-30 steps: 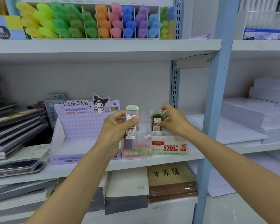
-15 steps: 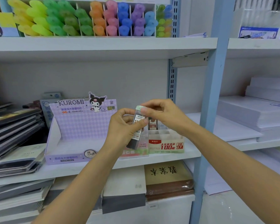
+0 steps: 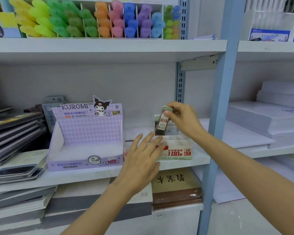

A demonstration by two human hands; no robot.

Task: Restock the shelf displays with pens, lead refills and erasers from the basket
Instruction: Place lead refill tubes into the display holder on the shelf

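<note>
A lead refill case (image 3: 162, 123), dark with a pale green cap and a red-and-white label, hangs upright over the white display box (image 3: 176, 150) marked 100 and 0.7. My right hand (image 3: 183, 118) pinches the case at its cap from above. My left hand (image 3: 143, 154) is spread with straight fingers in front of the box and the clear plastic tray (image 3: 136, 133) beside it, holding nothing. The purple Kuromi lead display box (image 3: 87, 136) stands to the left with its tray bare. The basket is out of view.
Coloured highlighters (image 3: 92, 19) fill the shelf above. Stacked notebooks (image 3: 15, 133) lie at the left, white paper reams (image 3: 270, 119) at the right behind a blue upright post (image 3: 219, 107). More pads (image 3: 175, 185) sit on the shelf below.
The lead refill case passed from my left hand to my right, which carried it right over the white box. My left hand let go and opened, dropping lower.
</note>
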